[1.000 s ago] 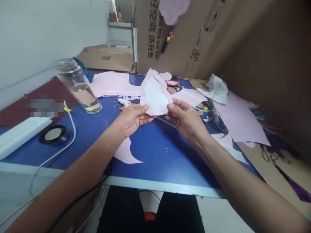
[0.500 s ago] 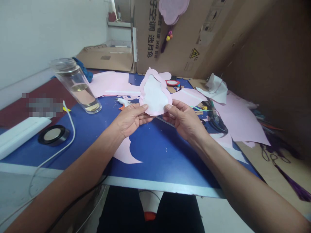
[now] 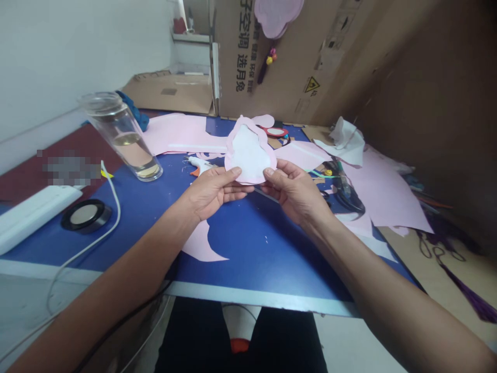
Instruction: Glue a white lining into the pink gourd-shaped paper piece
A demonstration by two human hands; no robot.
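Note:
A pink gourd-shaped cutout point(image 3: 249, 147) with a white panel in its middle is held up over the blue table. My left hand point(image 3: 218, 190) pinches its lower left edge, thumb in front and fingers behind. On the lower right edge, my right hand point(image 3: 293, 189) grips the same piece in the same manner. Just beyond my left hand lies a glue gun point(image 3: 199, 166) with a white body and an orange part. A curved pink scrap point(image 3: 204, 243) rests below my left wrist.
A glass of pale liquid point(image 3: 132, 140) stands at the left, near a round black tin point(image 3: 86, 215) and a white cable point(image 3: 112, 223). Pink sheets point(image 3: 176, 134) lie at the back. Scissors point(image 3: 345, 194) and purple tassels point(image 3: 466, 292) are at the right. Cardboard point(image 3: 287, 77) walls the rear.
The gourd-shaped cutout has shifted slightly right and its top has dipped a little. My left hand has moved slightly right with it; both hands keep their hold.

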